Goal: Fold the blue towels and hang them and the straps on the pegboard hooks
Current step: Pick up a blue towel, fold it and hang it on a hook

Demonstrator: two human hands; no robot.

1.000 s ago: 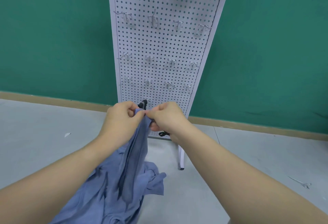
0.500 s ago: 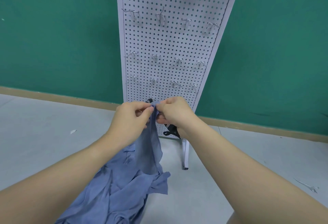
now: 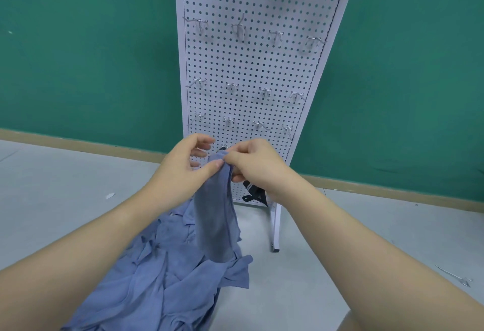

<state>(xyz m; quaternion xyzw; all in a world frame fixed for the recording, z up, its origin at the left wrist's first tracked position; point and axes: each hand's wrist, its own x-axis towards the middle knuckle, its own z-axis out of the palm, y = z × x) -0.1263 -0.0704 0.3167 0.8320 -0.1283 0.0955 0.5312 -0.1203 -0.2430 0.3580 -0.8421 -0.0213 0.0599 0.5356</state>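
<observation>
Both hands meet at the top of one blue towel (image 3: 216, 215), which hangs down as a narrow strip in front of the pegboard (image 3: 251, 68). The right hand (image 3: 258, 165) pinches its upper corner; the left hand (image 3: 186, 168) presses thumb against the cloth, other fingers spread, probably to line up the edges. More towels (image 3: 157, 278) lie heaped on the floor. Empty hooks (image 3: 264, 92) wait above; a black strap (image 3: 252, 192) already hangs low.

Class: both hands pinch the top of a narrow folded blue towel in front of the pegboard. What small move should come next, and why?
Probably lift the folded towel to a bare hook just above. Left hand and right hand already pinch its top edge, and it hangs clear of the towel pile.
</observation>
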